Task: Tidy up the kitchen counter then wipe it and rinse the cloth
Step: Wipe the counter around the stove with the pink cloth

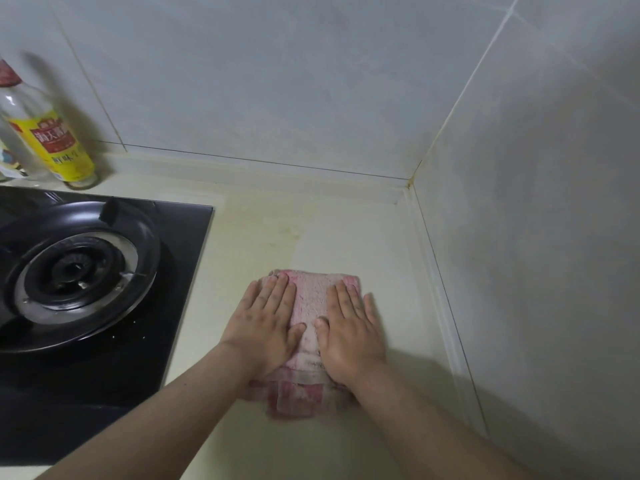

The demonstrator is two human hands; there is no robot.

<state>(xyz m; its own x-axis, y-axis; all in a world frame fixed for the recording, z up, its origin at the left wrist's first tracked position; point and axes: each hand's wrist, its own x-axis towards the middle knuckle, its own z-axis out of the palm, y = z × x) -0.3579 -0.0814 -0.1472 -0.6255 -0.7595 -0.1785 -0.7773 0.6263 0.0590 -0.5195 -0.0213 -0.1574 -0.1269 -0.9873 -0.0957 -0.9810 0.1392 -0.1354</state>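
Currently, grip state: left grip (pixel 266 323) and right grip (pixel 349 327) both lie flat with fingers straight, palms pressing on the folded pink-and-white terry cloth (pixel 310 299); neither encloses anything.
Cloth position: on the pale cream desk (pixel 346 230), just right of the black glass gas hob (pixel 183 271) and apart from its edge.
Risk, missed residue: a yellowish stain patch (pixel 277 225) lies on the desk just right of the hob's far corner. A short stroke would probably leave it.
Risk, smearing: a soiled cloth could spread grime rather than lift it. Rinsing is not yet done.
Risk, bunching: the loose layers at the cloth's near edge could roll up under uneven palm pressure.
Risk, bottle: a clear bottle with a yellow label (pixel 52 143) stands behind the hob. A wide sweep across the hob could knock it over.
Cloth appearance: rectangular, folded in several layers, with a fluffy pile. The centre is pale and the borders are a deeper pink. The near edge is uneven and staggered. Wetness cannot be judged.
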